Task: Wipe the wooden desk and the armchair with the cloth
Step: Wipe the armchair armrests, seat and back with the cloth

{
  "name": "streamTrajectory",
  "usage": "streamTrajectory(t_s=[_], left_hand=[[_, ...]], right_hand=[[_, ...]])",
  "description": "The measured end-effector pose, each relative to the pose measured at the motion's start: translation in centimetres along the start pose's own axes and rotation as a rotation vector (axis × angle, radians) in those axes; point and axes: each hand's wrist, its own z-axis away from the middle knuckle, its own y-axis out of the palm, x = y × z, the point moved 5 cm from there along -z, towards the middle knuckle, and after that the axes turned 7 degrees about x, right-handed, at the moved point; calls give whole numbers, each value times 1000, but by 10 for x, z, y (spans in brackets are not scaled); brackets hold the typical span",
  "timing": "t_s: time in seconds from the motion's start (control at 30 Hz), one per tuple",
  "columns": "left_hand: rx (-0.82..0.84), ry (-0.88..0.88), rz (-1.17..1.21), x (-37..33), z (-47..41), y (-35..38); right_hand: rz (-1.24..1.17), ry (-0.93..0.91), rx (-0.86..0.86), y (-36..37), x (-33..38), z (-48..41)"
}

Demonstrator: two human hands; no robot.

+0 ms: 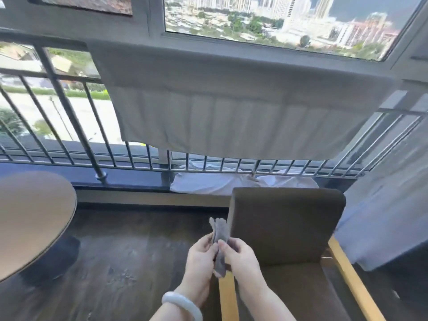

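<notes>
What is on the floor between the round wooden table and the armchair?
In the head view, nothing: only bare dark floor lies between the table and the armchair.

grey towel (231, 112) draped over railing (68, 107) | white fabric (220, 184) on sill (134, 179) | curtain (382, 205) at right | dark floor (139, 251)

You are in the sitting corner of a high-rise flat or hotel room. A brown upholstered armchair (287, 225) with pale wooden arms sits near a round wooden table (30, 218) on dark plank flooring (129, 251). Past the metal window railing (67, 112), with a grey towel (231, 112) draped over it, you look down on city towers (322, 8). A pale curtain (382, 216) hangs at right.
</notes>
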Motion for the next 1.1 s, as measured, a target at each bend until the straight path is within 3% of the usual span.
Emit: streamTrajectory(t_s=[0.17,0.4,0.73,0.93,1.1], left_hand=[[-21,20,-9,-40,-39,-49],[29,23,-193,-58,-115,-61],[28,-39,-159,-97,-278,-55],[257,-80,-224,-100,-360,-40],[390,-223,-238,-96,-437,-52]], right_hand=[[-134,110,-168,34,31,-52],[-105,82,-174,51,49,-133],[-295,179,-457,-9,67,-279],[-430,124,-457,-6,82,-357],[-510,146,-472,0,68,-422]])
